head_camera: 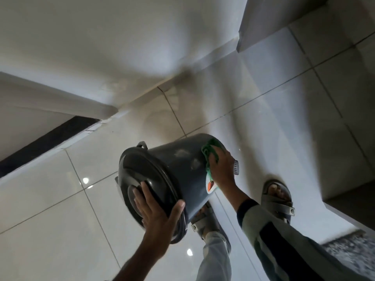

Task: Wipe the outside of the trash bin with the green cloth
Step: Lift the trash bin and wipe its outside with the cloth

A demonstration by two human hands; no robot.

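Observation:
A dark grey round trash bin (178,165) with a lid is tilted over above the tiled floor, its lid facing me. My left hand (156,211) grips the lid and rim at the near end, fingers spread over the lid and thumb hooked on the rim. My right hand (222,169) presses a folded green cloth (211,153) flat against the bin's side wall near its base. A coloured sticker (211,184) shows on the wall just below that hand. The bin's base and far side are hidden.
Glossy pale floor tiles (60,209) lie all around. My two sandalled feet (278,197) stand just behind and below the bin. White walls meet in a corner ahead, a dark gap (50,138) runs at left, a speckled mat (353,250) lies at lower right.

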